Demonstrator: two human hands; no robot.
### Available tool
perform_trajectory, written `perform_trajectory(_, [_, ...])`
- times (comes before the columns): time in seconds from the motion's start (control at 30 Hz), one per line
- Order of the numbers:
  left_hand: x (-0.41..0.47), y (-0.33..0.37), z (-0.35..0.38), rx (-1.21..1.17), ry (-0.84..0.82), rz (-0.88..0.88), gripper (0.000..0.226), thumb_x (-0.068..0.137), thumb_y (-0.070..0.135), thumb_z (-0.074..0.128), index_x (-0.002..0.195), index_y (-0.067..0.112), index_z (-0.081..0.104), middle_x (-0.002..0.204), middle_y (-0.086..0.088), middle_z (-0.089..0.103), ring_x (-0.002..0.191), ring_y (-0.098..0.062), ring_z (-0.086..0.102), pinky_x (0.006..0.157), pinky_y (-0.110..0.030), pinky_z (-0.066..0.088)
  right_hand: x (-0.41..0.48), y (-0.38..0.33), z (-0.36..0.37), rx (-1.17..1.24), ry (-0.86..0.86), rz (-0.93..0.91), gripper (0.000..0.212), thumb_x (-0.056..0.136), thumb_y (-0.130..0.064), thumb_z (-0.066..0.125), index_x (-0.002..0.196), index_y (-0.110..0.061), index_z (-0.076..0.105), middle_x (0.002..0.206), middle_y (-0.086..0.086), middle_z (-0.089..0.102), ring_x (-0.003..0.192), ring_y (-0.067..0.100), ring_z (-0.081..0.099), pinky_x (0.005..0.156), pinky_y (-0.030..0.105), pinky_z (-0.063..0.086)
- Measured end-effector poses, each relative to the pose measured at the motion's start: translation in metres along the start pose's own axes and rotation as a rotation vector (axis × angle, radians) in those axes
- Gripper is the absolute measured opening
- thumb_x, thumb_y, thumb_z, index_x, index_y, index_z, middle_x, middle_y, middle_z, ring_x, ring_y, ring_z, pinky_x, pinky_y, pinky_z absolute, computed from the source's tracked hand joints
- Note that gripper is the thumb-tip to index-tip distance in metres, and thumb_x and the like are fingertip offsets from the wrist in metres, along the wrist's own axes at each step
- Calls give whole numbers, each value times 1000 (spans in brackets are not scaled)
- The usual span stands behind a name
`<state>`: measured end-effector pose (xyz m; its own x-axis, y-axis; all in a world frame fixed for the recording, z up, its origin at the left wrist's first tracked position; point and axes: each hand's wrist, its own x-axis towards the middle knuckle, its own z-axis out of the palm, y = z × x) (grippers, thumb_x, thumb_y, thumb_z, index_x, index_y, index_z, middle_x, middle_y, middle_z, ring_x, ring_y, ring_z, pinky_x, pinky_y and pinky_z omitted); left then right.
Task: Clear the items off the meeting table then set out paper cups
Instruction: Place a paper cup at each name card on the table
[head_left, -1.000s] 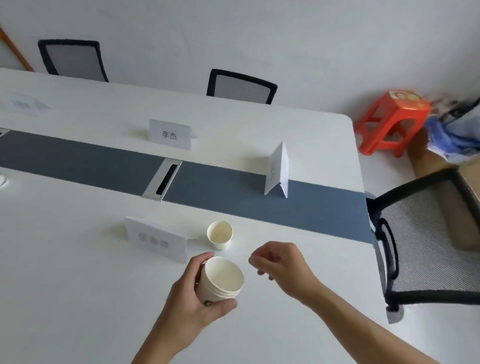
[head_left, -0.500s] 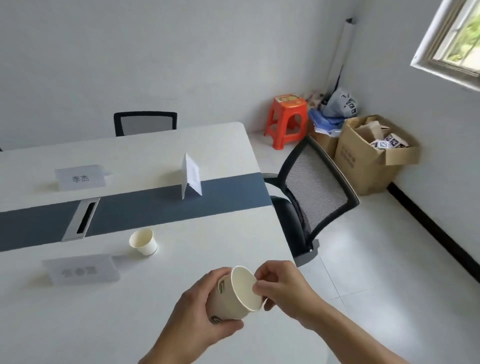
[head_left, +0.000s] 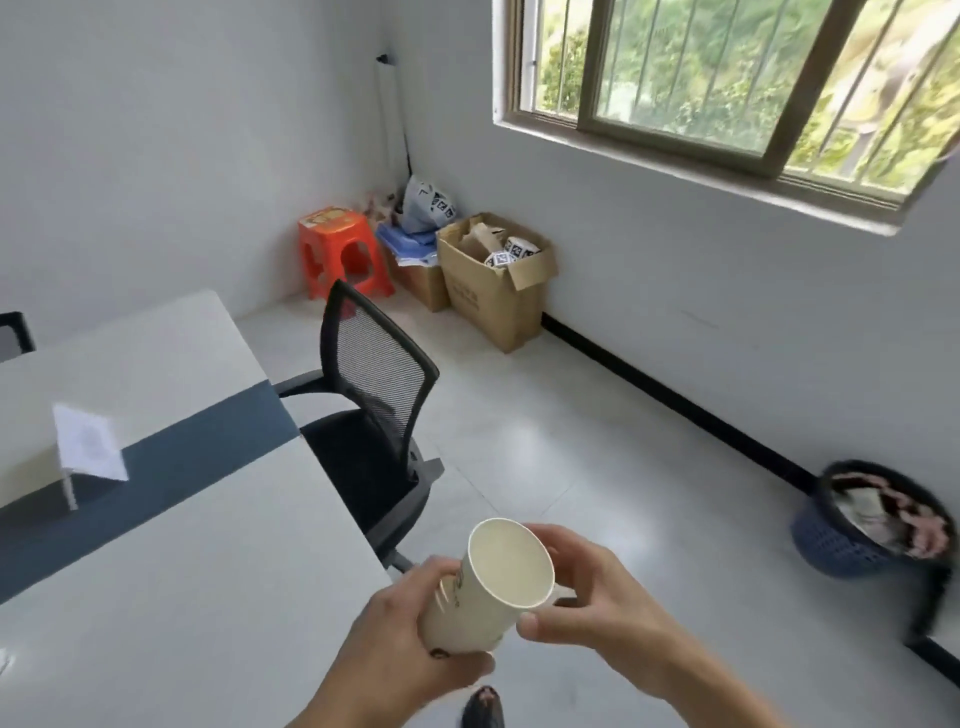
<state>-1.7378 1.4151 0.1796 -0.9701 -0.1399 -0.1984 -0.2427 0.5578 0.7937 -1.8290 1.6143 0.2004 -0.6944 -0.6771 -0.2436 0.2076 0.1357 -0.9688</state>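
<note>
1. Left hand (head_left: 410, 639) wraps the base end of the paper cup stack (head_left: 488, 587), fingers closed round it; cups tilted, open mouth facing up and right.
2. Right hand (head_left: 587, 608) pinches the rim of the top cup, thumb near side, fingers behind the rim. Same two-hand grip as half a second ago, cups now raised a bit and tipped further.
3. Stack sits just off the near right corner of the meeting table (head_left: 218, 587), over the floor rather than over the tabletop.
4. View has swung right since earlier: single cup and flat name cards gone from frame, only one folded name card (head_left: 88, 449) left, blurred, on the dark centre strip.
5. Black mesh chair (head_left: 374, 415) at the table's right end.
6. Newly in view: window (head_left: 727, 78) far right, dark waste basket (head_left: 878, 519) by the right wall.
7. Far corner: orange stool (head_left: 340, 252), cardboard box (head_left: 493, 280).
</note>
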Motion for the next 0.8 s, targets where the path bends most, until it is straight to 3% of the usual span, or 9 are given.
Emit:
perform_trajectory(0.1, [43,23,22,2,-129,59,58,56,41,81,107,47,56,94,12,67,89,-8,63,79,-31,55,1,4,-38,-14,201,-25,54,55,-23,84,107,-29,70,105,-1,71,105,20,63,79,44,55])
perform_trajectory(0.17, [77,33,36,1,-178,87,59,56,42,81,109,47,54,91,9,67,85,-10,64,79,-32,55,10,7,-68,37,333,-14,52,51,-28,82,102,-24,70,98,-4,73,96,14,65,78,41,55])
perform_trajectory(0.23, [114,40,47,-29,-159,84,65,54,45,82,111,48,53,90,7,68,84,-9,65,77,-24,55,22,7,-104,104,442,-6,58,47,-31,82,102,-18,67,93,-4,72,90,11,65,72,29,54])
perform_trajectory(0.3, [156,46,51,-70,-123,72,72,52,49,84,115,47,50,95,10,68,91,-2,63,78,-13,50,35,3,-143,138,527,13,65,45,-31,81,106,-16,64,95,-2,72,90,10,65,73,26,52])
perform_trajectory(0.37, [196,57,51,-127,-97,61,74,49,51,86,114,44,50,96,13,68,95,-1,63,79,-11,50,44,-5,-181,127,580,18,66,47,-33,81,109,-16,63,100,0,73,96,15,66,81,29,51])
perform_trajectory(0.5, [274,85,41,-236,-85,43,72,44,50,88,108,38,57,98,11,70,90,-12,67,81,-31,58,58,-26,-250,65,707,-1,64,51,-42,78,109,-18,66,100,7,74,97,24,67,82,33,51])
perform_trajectory(0.6, [325,103,34,-268,-88,52,72,39,52,89,104,40,58,97,10,70,87,-12,67,76,-31,58,71,-30,-291,58,803,15,62,47,-45,77,103,-19,68,96,10,73,87,17,67,77,31,50])
perform_trajectory(0.7, [374,113,29,-304,-57,34,76,30,65,88,98,48,60,99,10,71,87,-13,68,77,-34,58,92,-27,-332,33,830,42,63,45,-45,78,101,-19,68,94,9,74,90,27,67,78,34,50])
perform_trajectory(0.8, [426,115,28,-308,-21,14,77,29,61,90,99,43,61,97,8,72,88,-15,68,76,-32,57,126,-26,-378,-1,808,96,67,43,-47,81,102,-17,68,94,8,74,95,30,66,80,36,51])
